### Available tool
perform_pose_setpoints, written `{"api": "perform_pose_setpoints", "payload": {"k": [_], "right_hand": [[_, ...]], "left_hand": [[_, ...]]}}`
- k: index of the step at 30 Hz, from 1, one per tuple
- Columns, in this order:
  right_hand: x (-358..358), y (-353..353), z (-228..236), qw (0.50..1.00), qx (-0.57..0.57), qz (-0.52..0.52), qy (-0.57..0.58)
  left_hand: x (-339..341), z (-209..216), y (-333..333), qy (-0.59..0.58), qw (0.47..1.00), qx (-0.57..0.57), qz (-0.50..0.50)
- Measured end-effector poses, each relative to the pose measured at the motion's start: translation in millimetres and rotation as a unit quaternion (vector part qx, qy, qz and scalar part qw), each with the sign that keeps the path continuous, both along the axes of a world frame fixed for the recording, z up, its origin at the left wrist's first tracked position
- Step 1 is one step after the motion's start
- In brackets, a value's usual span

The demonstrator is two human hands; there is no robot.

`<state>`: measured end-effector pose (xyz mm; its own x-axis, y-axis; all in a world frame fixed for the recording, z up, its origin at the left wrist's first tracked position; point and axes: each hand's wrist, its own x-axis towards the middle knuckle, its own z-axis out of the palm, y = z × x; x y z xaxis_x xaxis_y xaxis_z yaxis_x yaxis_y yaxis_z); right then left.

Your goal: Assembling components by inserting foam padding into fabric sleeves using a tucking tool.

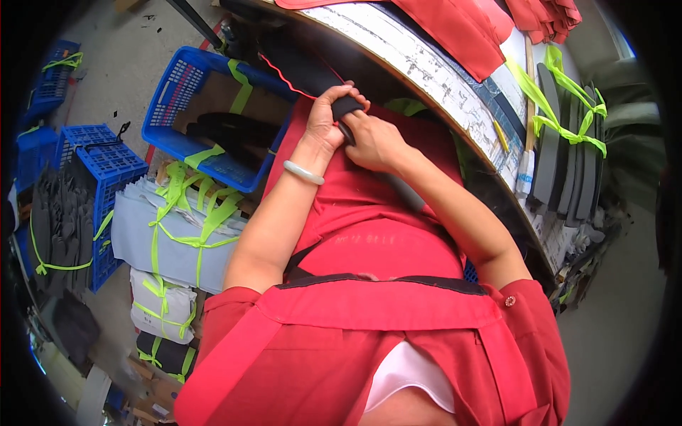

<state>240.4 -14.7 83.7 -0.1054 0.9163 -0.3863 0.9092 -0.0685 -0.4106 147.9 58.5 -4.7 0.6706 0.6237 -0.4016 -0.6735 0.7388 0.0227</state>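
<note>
Red cloth apron with wide shoulder straps (369,312) covers the person's chest and lap. Above the lap, a small black piece of soft-looking material (347,106) sits between the two hands: the left hand (325,119) is curled tightly around it, and the right hand (376,144) grips it with bent fingers. A thin red cord (280,77) runs up to the left hand; where it ends cannot be told. A pale, smooth bangle (304,172) circles the left wrist. Left of the hands stands a blue plastic crate with latticed sides (234,172), holding long black strips (234,131). To the right, a bench with a scuffed white top (426,64) carries flat red fabric pieces (465,28) and a slim yellow stick (501,136).
</note>
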Motion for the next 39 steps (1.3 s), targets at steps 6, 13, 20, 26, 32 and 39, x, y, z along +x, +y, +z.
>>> {"api": "perform_pose_setpoints", "payload": {"k": [6,13,20,26,32,39], "right_hand": [[1,-6,-3,0.999,0.042,-0.012,0.009],[9,-25,11,1.0,0.011,-0.005,0.01],[-5,7,-2,0.999,-0.004,0.008,-0.049],[3,-8,-6,0.996,0.086,0.008,-0.022],[12,-19,2,0.999,0.049,0.008,-0.006],[0,12,-15,0.998,0.038,0.014,-0.054]], "left_hand": [[3,-1,-2,0.001,0.999,0.032,0.01],[-2,24,-6,0.04,0.999,-0.017,0.007],[-2,3,-1,0.02,1.0,0.022,0.005],[4,6,-3,-0.013,0.999,0.05,-0.007],[-5,27,-6,0.003,1.0,0.013,0.007],[0,12,-4,0.058,0.997,0.057,0.018]]}}
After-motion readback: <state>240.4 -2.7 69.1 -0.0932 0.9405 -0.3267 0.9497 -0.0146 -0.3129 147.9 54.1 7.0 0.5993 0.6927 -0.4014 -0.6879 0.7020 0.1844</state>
